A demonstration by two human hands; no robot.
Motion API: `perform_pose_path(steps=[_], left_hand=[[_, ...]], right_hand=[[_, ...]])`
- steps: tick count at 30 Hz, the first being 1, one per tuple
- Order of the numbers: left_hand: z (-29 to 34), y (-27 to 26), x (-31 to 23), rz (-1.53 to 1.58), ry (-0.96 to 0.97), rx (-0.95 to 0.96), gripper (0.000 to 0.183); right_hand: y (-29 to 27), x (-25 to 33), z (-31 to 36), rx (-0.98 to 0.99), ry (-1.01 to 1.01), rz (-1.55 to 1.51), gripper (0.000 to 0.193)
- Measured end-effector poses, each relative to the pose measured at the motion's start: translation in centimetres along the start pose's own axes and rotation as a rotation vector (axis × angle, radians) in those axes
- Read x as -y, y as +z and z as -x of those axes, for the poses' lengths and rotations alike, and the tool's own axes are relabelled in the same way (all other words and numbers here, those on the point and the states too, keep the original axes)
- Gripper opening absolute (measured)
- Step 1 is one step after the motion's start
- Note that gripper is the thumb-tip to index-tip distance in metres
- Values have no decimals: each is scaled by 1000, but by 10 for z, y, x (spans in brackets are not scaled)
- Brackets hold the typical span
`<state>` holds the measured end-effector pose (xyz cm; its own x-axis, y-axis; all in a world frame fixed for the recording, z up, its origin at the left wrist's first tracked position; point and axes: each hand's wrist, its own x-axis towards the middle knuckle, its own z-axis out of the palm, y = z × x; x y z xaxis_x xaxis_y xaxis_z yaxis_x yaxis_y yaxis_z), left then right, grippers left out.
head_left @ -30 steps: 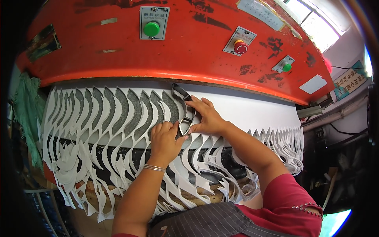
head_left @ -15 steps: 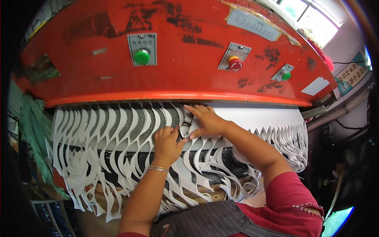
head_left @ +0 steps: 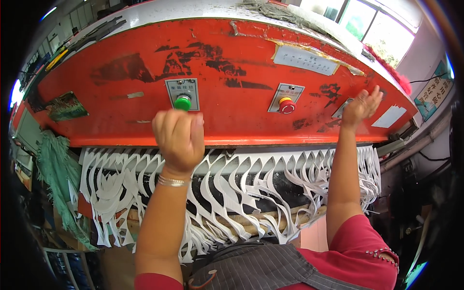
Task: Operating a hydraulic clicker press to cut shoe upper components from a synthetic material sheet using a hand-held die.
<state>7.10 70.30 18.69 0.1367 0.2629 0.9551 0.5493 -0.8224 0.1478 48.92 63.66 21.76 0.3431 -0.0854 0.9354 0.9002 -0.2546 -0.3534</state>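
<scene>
My left hand (head_left: 179,140) is raised in a loose fist just below the left green push button (head_left: 182,102) on the red machine front (head_left: 232,116). Nothing shows in its curled fingers, and I cannot tell whether they touch the button. My right hand (head_left: 361,108) is lifted with its fingers stretched out, over the small plate (head_left: 342,108) at the right; it hides that plate's button. Beneath the machine's lower edge hangs a white cut sheet (head_left: 227,186), with rows of curved slots and loose strips drooping toward me. A small dark metal piece (head_left: 228,152) peeks out under that edge.
A red stop button (head_left: 286,105) with a yellow collar sits between my hands. Green frayed cloth (head_left: 58,179) hangs at the left. Below the strips runs a wooden edge (head_left: 246,224). Grey scraps (head_left: 285,17) lie on top of the machine.
Both hands have let go of the metal cutting die and risen to the machine front, the left one closing. The red front now covers more of the sheet and hides most of the die.
</scene>
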Motion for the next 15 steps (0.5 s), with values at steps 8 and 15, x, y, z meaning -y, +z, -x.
perform_pose_path(steps=[8, 15], left_hand=[[25, -42, -14, 154, -338, 473, 27], [139, -132, -68, 154, -677, 866, 21]], right_hand=[[-41, 18, 12, 184, -161, -243, 45], [-177, 94, 108, 1463, -603, -686, 34]])
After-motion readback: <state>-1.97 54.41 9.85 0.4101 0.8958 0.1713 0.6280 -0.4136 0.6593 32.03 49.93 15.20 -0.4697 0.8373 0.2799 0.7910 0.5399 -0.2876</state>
